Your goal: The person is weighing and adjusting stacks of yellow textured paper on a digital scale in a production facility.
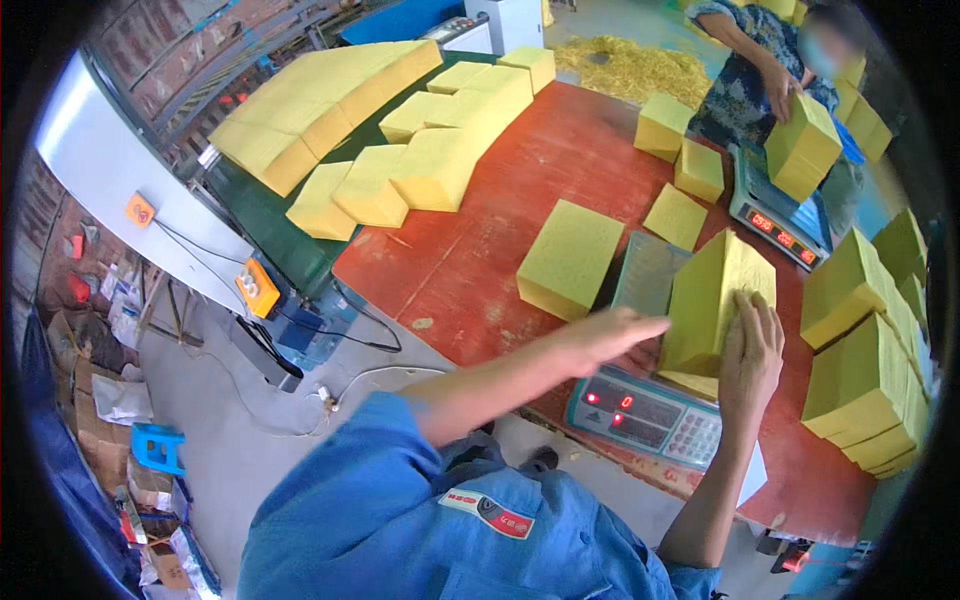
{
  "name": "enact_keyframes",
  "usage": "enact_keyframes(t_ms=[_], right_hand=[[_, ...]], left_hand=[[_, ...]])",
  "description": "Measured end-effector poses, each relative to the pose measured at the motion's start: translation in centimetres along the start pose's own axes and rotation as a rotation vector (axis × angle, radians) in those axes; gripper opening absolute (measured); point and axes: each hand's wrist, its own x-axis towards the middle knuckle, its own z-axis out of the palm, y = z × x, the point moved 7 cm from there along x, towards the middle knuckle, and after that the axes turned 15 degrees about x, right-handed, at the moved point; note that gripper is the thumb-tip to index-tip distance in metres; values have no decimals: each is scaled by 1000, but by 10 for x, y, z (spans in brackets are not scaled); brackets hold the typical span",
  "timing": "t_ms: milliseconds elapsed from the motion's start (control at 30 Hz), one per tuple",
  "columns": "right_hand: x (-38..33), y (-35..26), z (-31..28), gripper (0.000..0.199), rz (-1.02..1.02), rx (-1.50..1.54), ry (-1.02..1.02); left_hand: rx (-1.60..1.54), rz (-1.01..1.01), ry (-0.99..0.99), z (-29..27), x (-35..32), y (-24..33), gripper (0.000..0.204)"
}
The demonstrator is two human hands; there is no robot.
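Note:
A thick stack of yellow paper (700, 305) is between my hands, over the plate of a digital scale (640, 415). My right hand (752, 345) lies along the stack's right side, fingers wrapped against it. From the left, my left hand (612, 338) meets the stack's near left edge with its fingertips; some of its fingers are hidden. The scale's clear plate (650, 270) shows to the left of the stack, and its red display is lit. Just left of the scale sits another yellow block (570, 258).
Smaller yellow blocks (700, 170) stand beyond the scale on the red table (440, 290). Piled stacks (865, 390) line the right edge. A green conveyor (270, 235) carries rows of blocks. Across the table, a co-worker's hand (778, 85) holds a block on a second scale (780, 235).

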Motion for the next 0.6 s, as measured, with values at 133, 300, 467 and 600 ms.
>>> enact_keyframes(t_ms=[133,300,467,600], right_hand=[[-1,-13,10,34,5,-169,-45],[-7,-28,2,43,-16,-215,-31],[-19,-106,13,40,-74,-126,92],[-39,-170,75,47,-34,141,10]], left_hand=[[730,95,768,-187,-75,42,48],[1557,-331,1325,-390,-116,58,85],[1504,-564,1085,-475,-88,25,108],[1639,-455,1008,-456,-77,22,102]])
